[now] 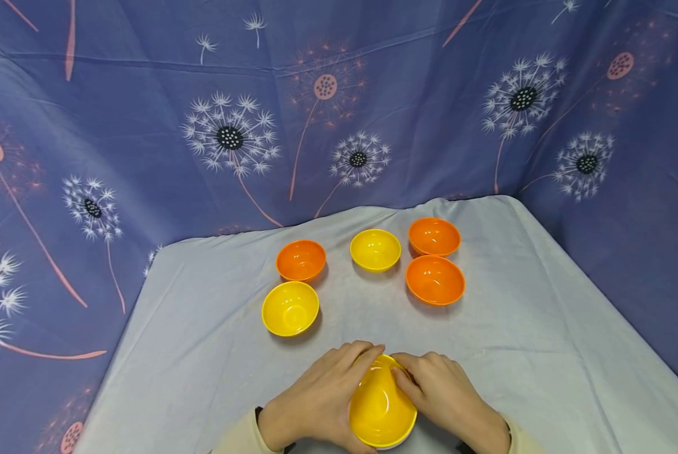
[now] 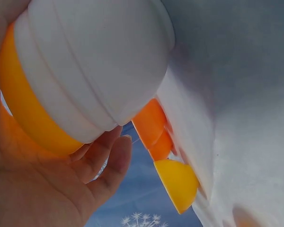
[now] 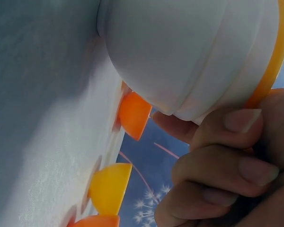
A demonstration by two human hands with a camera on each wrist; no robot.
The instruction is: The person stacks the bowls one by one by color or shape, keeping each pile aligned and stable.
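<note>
A yellow bowl (image 1: pixel 385 407) tops a stack near the front of the table, its open side up. Below it, in the left wrist view, are nested white bowls (image 2: pixel 99 56) with ridged edges; I cannot tell how many. My left hand (image 1: pixel 324 394) grips the stack's left side, thumb near the front and fingers around the far rim. On the right, my right hand (image 1: pixel 446 391) holds the rim, its thumb over the edge of the yellow bowl and its other fingers (image 3: pixel 227 165) curled outside. Both wrist views show the stack's base close to the cloth.
Beyond the hands stand an orange bowl (image 1: pixel 301 261) and a yellow bowl (image 1: pixel 290 309) at left, a yellow bowl (image 1: pixel 375 251) in the middle, and two orange bowls (image 1: pixel 434 237) at right. A pale cloth (image 1: pixel 202 353) covers the table; a blue dandelion-print curtain (image 1: pixel 418 126) surrounds it.
</note>
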